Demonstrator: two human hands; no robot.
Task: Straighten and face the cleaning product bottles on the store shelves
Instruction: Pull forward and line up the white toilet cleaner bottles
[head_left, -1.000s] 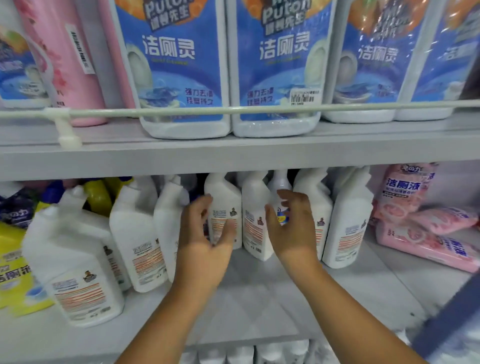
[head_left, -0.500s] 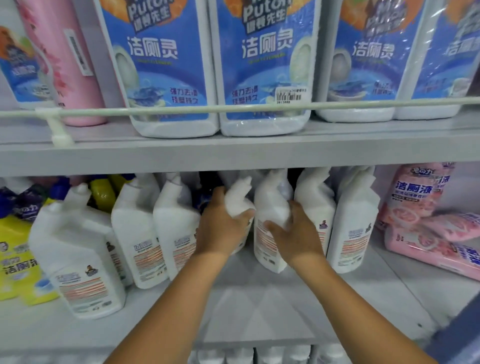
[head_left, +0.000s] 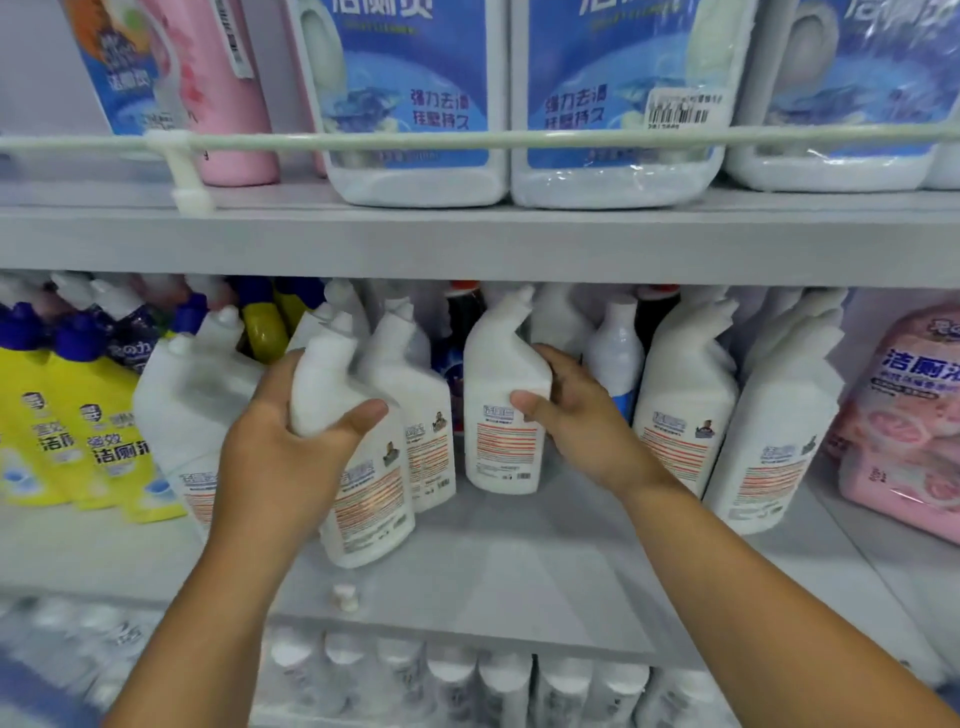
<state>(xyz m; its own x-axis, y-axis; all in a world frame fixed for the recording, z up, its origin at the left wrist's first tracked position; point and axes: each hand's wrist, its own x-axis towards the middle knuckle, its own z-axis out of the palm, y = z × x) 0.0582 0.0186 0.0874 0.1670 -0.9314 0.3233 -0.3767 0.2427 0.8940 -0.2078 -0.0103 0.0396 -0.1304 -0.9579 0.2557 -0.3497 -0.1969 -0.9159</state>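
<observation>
Grey store shelves (head_left: 467, 244) fill our view, and we are working the middle one, partway through facing its white bottles. Our left hand (head_left: 280, 457) is wrapped round the shoulder of one white bottle (head_left: 358, 467), which leans near the shelf front; our right hand (head_left: 576, 415) grips the side of a second bottle (head_left: 501, 415) standing upright further back. Next, we judge, both need setting down in line with their neighbours, printed labels outward, without knocking the crowded row behind. All bottles look capped and opaque, so we cannot tell their fill. A small white cap (head_left: 345, 596) lies loose at the shelf edge.
</observation>
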